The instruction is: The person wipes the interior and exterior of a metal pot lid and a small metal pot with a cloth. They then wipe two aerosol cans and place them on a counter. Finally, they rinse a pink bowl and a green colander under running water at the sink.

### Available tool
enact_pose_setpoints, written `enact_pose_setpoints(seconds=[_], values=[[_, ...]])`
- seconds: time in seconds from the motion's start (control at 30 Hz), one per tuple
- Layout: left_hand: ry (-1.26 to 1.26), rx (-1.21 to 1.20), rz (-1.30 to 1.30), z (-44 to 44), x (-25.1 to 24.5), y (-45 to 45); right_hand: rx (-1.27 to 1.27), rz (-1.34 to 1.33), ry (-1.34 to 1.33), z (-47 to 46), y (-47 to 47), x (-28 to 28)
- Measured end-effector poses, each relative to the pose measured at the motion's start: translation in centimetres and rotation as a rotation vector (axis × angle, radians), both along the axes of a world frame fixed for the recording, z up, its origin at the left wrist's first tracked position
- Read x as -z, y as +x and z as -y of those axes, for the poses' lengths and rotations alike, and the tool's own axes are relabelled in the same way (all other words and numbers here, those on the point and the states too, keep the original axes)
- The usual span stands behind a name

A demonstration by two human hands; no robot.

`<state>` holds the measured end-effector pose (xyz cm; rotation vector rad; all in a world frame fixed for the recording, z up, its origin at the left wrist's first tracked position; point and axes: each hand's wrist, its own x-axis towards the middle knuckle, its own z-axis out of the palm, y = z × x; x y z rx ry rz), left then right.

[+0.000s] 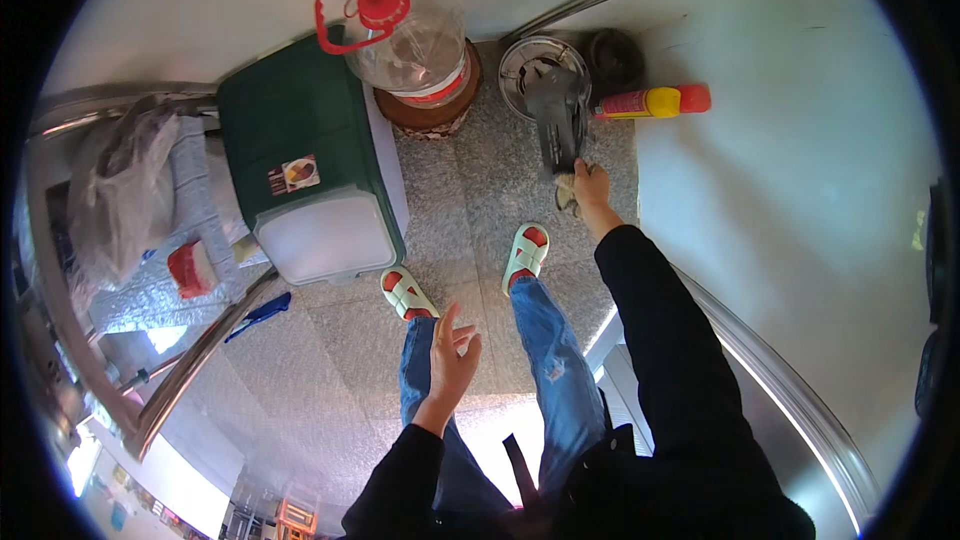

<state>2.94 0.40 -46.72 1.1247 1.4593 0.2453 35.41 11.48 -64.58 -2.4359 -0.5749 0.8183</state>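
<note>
My right hand (591, 186), reached out ahead, is closed on a dark, motion-blurred object (559, 120) whose kind I cannot tell. The far end of that object overlaps a round metal basin or pot (512, 82) near the wall. A tan and dark thing (566, 193) shows just beside my right fingers; whether it is held too I cannot tell. My left hand (454, 364) hangs above my left leg with fingers apart, holding nothing.
A green-lidded bin (300, 105) stands left, beside a large clear plastic bottle (420, 45) on a wooden round (427, 118). A yellow and red bottle (645, 103) and a dark round pot (616, 58) are near the right wall. A metal-framed rack (199, 352) stands at left.
</note>
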Motion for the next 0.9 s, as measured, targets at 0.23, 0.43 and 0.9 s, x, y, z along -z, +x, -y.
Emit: enact_pose_setpoints(seconds=[0.23,0.43,0.9], values=[[-0.113,-0.083,0.117,-1.0,7.3,1.7,0.139,-0.021,0.074,-3.9,2.2,8.5],[-0.082,-0.054,0.16,-2.9,11.1,3.9,0.068,0.288,0.107,-6.3,3.8,12.3],[-0.005,0.109,0.14,-6.5,15.0,5.3,-0.049,0.648,0.0,-9.0,1.8,16.7]])
